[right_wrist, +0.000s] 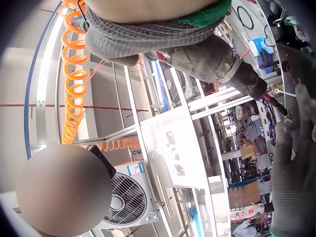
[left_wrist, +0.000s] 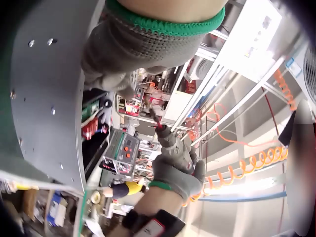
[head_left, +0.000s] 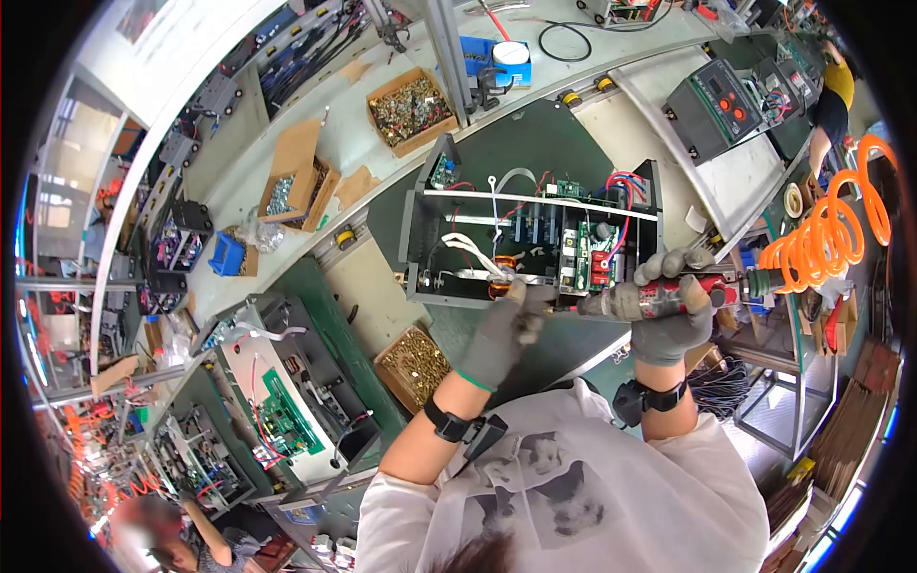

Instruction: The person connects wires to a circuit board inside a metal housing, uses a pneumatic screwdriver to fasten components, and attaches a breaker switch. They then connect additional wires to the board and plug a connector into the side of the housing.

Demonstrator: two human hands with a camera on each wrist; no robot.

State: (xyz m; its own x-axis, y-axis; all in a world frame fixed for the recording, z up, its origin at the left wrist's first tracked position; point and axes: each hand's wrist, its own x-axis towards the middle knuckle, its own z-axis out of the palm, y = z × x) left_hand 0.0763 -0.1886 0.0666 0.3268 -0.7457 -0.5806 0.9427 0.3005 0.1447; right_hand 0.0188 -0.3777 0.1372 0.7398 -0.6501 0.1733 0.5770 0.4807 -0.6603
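Note:
A dark metal case [head_left: 449, 304] with circuit boards and wires inside lies on its green support. Beside its near wall is my gloved left hand [head_left: 497, 339], fingers at the rim; in the right wrist view this hand [right_wrist: 294, 177] has its fingers extended close to the driver's tip. My gloved right hand [head_left: 669, 329] grips a grey and red air driver [head_left: 654, 300], which points left along the near wall. A small brass-coloured piece [right_wrist: 288, 116] sits at the tip of the bit. Whether the left fingers touch the case is unclear.
Boxes of screws [head_left: 413, 110] stand beyond the case, and another box [head_left: 413, 366] is on the near left. A second open case [head_left: 287, 401] lies at the left. The coiled orange hose [head_left: 826, 239] runs off right. Another person [head_left: 838, 86] is at the far right.

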